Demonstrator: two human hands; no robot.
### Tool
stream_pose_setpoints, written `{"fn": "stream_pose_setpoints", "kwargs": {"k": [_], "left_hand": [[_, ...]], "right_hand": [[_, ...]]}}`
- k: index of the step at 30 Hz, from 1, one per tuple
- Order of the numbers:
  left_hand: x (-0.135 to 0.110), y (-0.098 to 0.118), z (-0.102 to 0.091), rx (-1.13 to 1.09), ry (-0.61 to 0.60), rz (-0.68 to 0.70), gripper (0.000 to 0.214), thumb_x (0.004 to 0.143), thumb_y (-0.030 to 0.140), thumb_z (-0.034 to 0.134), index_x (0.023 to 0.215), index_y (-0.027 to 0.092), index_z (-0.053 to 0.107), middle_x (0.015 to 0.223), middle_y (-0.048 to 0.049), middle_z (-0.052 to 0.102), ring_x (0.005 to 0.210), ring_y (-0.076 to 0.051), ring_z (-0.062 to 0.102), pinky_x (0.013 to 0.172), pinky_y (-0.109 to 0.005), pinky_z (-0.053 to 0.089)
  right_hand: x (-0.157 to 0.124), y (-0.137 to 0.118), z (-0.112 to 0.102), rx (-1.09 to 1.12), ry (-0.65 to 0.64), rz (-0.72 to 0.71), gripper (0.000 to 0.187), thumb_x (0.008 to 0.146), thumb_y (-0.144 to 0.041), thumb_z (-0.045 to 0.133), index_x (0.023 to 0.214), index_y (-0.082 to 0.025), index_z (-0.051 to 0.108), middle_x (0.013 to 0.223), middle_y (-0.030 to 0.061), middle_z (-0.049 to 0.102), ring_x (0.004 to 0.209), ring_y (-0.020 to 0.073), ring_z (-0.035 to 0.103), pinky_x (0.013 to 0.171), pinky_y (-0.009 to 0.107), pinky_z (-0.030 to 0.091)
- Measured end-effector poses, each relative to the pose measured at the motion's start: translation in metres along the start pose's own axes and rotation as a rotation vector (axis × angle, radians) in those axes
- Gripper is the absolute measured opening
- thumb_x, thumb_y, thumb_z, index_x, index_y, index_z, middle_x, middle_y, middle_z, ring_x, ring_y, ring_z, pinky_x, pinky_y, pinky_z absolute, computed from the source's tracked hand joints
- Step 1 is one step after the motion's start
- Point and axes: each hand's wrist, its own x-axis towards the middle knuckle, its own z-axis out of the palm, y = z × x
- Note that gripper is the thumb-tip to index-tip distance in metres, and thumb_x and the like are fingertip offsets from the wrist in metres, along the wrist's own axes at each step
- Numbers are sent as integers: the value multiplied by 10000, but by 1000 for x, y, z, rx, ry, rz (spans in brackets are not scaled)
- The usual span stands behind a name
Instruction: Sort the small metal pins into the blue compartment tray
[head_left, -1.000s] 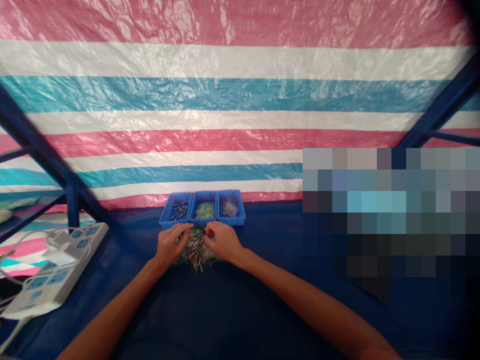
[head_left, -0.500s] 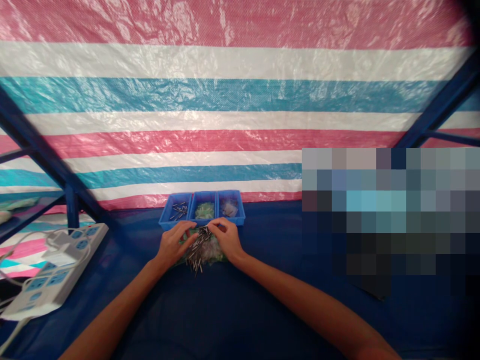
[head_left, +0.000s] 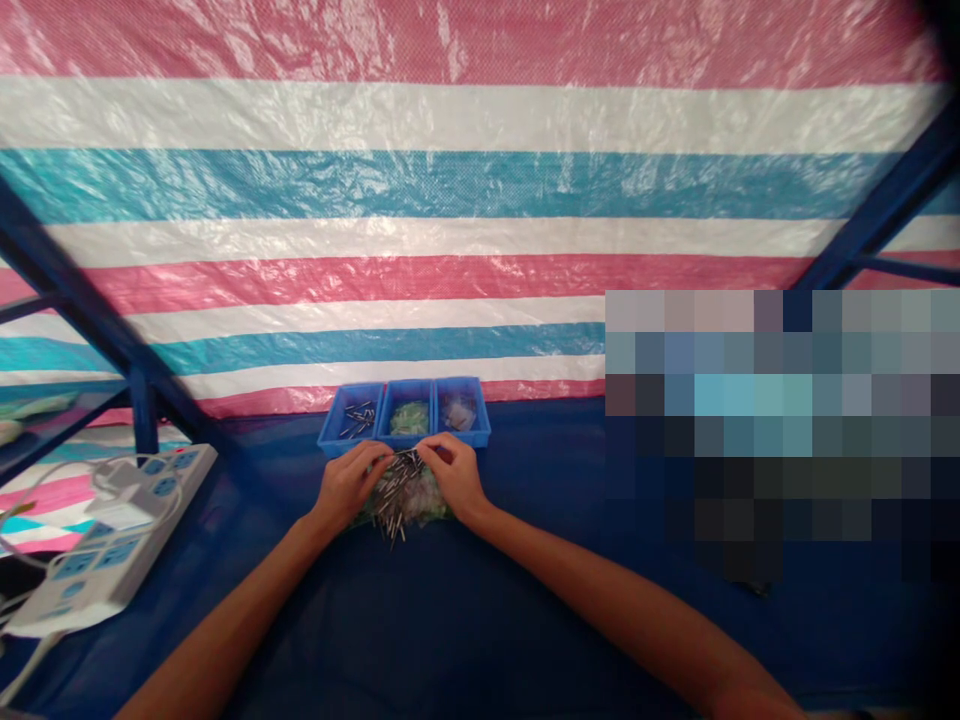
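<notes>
My left hand (head_left: 349, 486) is closed in a pinch at the left side of a loose pile of thin metal pins (head_left: 394, 495). Opposite it, my right hand (head_left: 455, 480) pinches with thumb and forefinger. A slim metal pin appears to span the short gap between both sets of fingertips, just above the pile; its ends are hidden by the fingers. Clear plastic pieces (head_left: 425, 495) lie against the pins on the right, and green bits show around the pile's edges, partly under my hands.
Beyond my hands stand three joined blue bins: metal pins in the left bin (head_left: 330, 432), green pieces in the middle (head_left: 409, 418), clear pieces in the right (head_left: 459, 412). A white power strip (head_left: 142, 560) with cables lies left. Striped sheeting (head_left: 450, 235) hangs behind the blue table (head_left: 420, 640).
My left thumb and fingers have come together from a wider spread. The right hand keeps its pinch in nearly the same place. The view has shifted very slightly.
</notes>
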Motion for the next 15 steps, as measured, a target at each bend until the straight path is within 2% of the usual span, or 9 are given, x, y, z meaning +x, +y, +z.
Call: {"fn": "stream_pose_setpoints", "kwargs": {"k": [9, 15], "left_hand": [[-2, -1, 0, 7, -28, -2, 134, 913, 254, 500, 955, 184, 607, 886, -50, 669, 775, -136, 638, 737, -238, 520], [-1, 0, 0, 16, -6, -10, 142, 918, 265, 494, 942, 182, 606, 864, -43, 675, 770, -137, 646, 745, -233, 513]], "right_hand": [[-2, -2, 2, 52, -20, -13, 206, 793, -338, 580, 775, -167, 694, 778, 31, 662, 732, 161, 604, 653, 250, 473], [-4, -2, 3, 2, -39, 13, 234, 814, -363, 549, 833, -177, 690, 798, 35, 666, 721, 169, 605, 621, 254, 483]]}}
